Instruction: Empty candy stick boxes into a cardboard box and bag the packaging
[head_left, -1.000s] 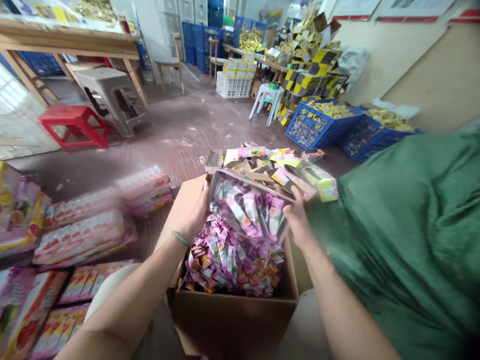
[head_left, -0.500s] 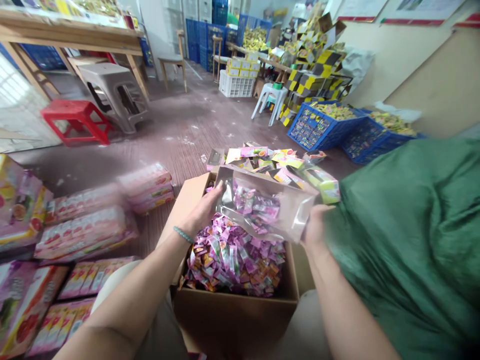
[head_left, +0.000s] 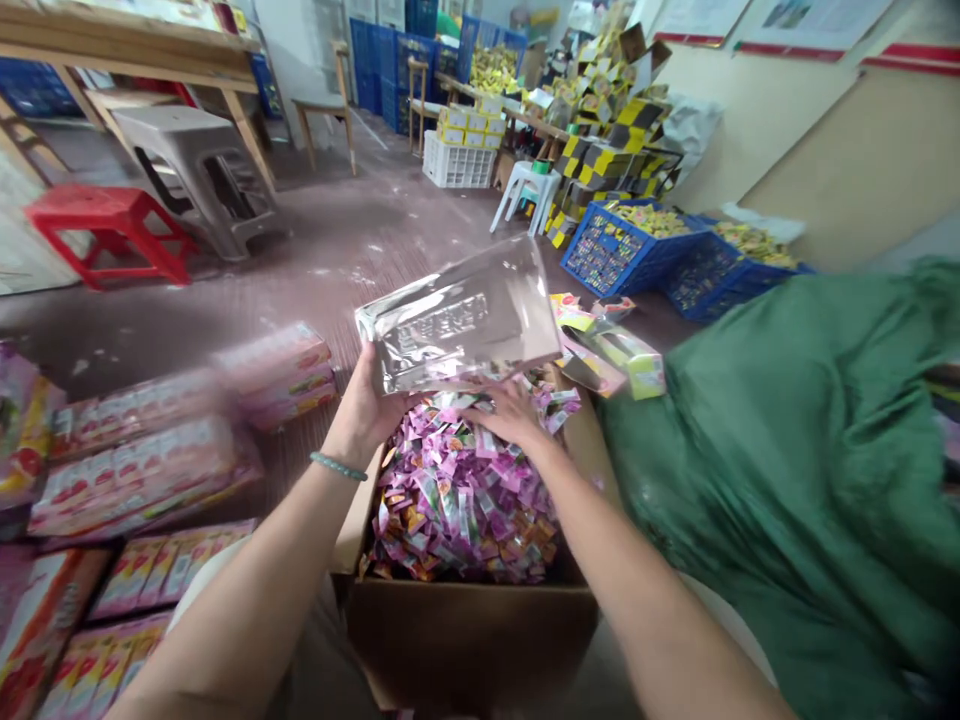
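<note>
My left hand (head_left: 369, 402), with a beaded bracelet at the wrist, grips the near left corner of a clear plastic tray (head_left: 465, 325). The tray is tilted above the far side of a brown cardboard box (head_left: 472, 600). Small purple wrapped packets (head_left: 465, 490) are heaped inside that box. Just below the tray's near edge, my right hand (head_left: 511, 412) lies over the heap with its fingers apart. It touches the packets, and part of it sits close under the tray.
Opened printed cartons (head_left: 619, 360) lie beyond the box, next to a green cloth (head_left: 750, 440) on the right. Wrapped pink packs (head_left: 142, 470) line the left. Farther off are a red stool (head_left: 112, 220), a grey stool (head_left: 195, 150) and blue crates (head_left: 622, 250).
The tray has risen away from the box and turned, its right end now higher. My right hand has let go of it and moved left onto the packets.
</note>
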